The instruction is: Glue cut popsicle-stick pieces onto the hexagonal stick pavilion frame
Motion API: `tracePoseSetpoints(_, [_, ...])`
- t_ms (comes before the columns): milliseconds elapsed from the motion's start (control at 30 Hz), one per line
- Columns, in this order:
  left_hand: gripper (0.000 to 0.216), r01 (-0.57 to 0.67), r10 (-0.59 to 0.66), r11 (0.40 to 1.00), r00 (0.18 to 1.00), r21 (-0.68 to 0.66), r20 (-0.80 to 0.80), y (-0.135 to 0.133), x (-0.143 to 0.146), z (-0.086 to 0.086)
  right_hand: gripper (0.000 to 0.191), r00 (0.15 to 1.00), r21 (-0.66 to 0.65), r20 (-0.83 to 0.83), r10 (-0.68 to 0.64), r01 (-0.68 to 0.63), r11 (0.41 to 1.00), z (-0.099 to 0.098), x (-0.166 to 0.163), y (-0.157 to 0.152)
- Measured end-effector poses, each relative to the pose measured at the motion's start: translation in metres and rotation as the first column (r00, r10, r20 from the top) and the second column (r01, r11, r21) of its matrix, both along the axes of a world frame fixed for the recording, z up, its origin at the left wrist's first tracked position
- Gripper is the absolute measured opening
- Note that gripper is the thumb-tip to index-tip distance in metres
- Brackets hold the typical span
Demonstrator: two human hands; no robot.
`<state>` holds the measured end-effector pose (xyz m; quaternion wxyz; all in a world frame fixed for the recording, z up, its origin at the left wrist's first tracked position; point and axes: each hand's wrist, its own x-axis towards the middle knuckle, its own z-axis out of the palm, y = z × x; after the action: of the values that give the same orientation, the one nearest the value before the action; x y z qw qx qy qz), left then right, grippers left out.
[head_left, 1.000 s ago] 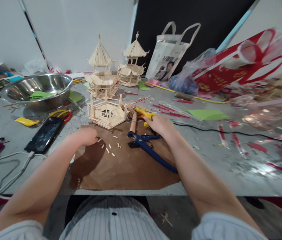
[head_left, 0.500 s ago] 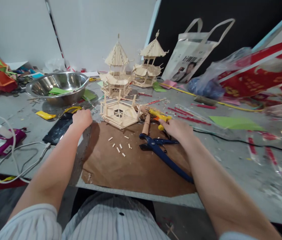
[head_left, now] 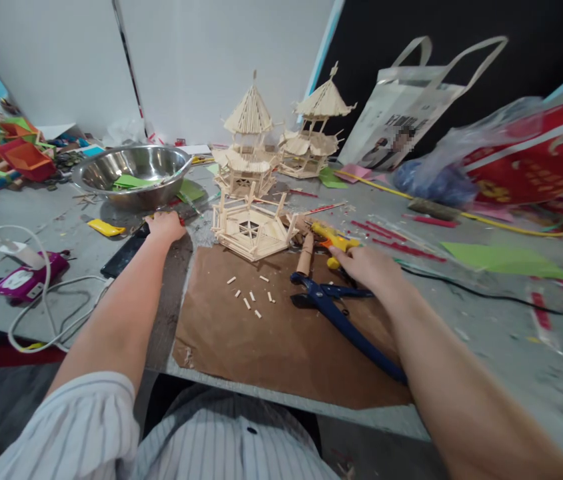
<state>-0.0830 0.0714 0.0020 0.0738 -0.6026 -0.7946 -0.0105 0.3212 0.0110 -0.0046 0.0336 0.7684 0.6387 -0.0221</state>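
My right hand is closed around the back of a yellow glue gun with an orange trigger, which lies low at the brown sheet's far right edge. My left hand is down on the table past the black phone, its fingers curled over yellow-handled pliers that they mostly hide. Between the hands stands a six-sided wooden stick base with upright posts. Several short cut stick pieces lie on the sheet. Large blue-handled cutters rest beside my right forearm.
Two stick pagodas stand behind the base. A steel bowl holds green paper. A yellow cutter knife, a purple power strip and a white cable are left. Red sticks, green paper and bags are right.
My left hand has moved forward from beside the phone onto the yellow-handled pliers. The right hand stays at the glue gun. The view has turned slightly left, so everything appears further right.
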Motion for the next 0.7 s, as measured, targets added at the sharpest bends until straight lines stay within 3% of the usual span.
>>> tracePoseSetpoints(167, [0.038,0.113,-0.114,0.992,0.993,0.062,0.005,-0.007,0.023,-0.006,0.067,1.000,-0.007,0.003,0.014,-0.014,1.000,0.000,-0.002,0.000])
tracePoseSetpoints(367, [0.036,0.132,-0.132,0.988,0.991,0.079,-0.006,-0.017,0.039,-0.010,0.066,1.000,-0.009,-0.006,0.030,-0.030,1.000,-0.002,-0.004,0.000])
tracePoseSetpoints(567, [0.037,0.066,-0.066,0.998,0.997,0.007,0.038,-0.019,0.048,-0.005,0.065,1.000,-0.035,0.000,0.023,-0.023,0.999,-0.002,-0.004,0.000])
tracePoseSetpoints(700, [0.042,-0.069,0.071,0.997,0.989,-0.020,0.131,-0.013,0.042,0.018,0.066,1.000,-0.043,0.002,0.029,-0.028,0.999,-0.002,-0.004,-0.001])
